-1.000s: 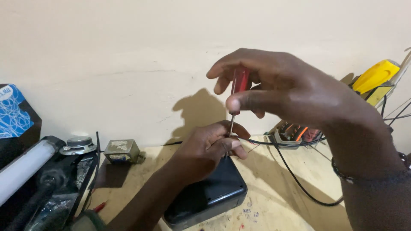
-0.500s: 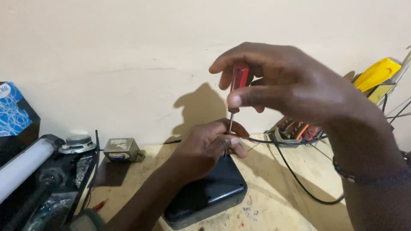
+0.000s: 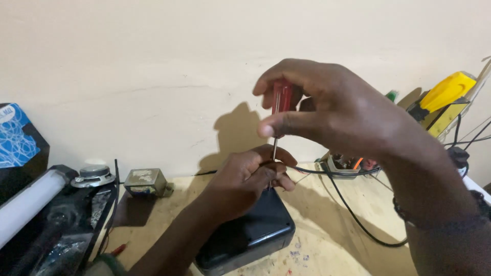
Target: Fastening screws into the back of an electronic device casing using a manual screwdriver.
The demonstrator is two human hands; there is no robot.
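Note:
My right hand (image 3: 337, 110) grips a screwdriver with a red handle (image 3: 282, 97), held upright with its thin shaft pointing down. The tip goes down into my left hand (image 3: 245, 179), whose fingers are curled around something small that I cannot see. Below that hand a black box with rounded corners (image 3: 248, 235) lies on the wooden bench. My left hand rests on the far end of the box, close to the wall.
A small metal transformer (image 3: 146, 182) and a round speaker part (image 3: 94, 175) stand at the left by the wall. A white tube (image 3: 25, 204) lies on a black case. Black cables (image 3: 358, 214), a socket strip (image 3: 348, 166) and a yellow tool (image 3: 445, 94) are at the right.
My right hand and the screwdriver have shifted slightly, the fingers turning on the handle. My left hand stays on the black box.

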